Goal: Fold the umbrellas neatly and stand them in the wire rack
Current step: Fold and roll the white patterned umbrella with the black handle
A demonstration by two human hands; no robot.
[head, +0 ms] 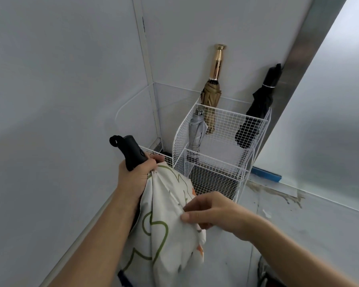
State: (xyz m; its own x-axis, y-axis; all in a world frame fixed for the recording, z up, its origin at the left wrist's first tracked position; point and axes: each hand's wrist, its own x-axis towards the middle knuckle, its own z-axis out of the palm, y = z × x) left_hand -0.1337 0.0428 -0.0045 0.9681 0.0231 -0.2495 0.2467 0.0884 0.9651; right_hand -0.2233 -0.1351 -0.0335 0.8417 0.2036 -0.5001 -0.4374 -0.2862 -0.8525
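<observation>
My left hand point(136, 175) grips the black handle point(131, 151) of a white umbrella point(164, 230) with green and orange print, handle end up, its loose canopy hanging downward. My right hand point(207, 212) pinches a fold of that canopy at its right side. Just beyond stands the white wire rack point(216, 162) in the corner. A folded grey umbrella point(196, 131), a gold umbrella point(212, 94) with a shiny gold handle and a black umbrella point(257, 108) stand in it.
White walls close in at the left and behind the rack. A metal strip point(311, 44) and a frosted panel rise at the right. A blue strip point(266, 175) lies on the stained floor beside the rack. A dark object point(263, 272) shows at the bottom right.
</observation>
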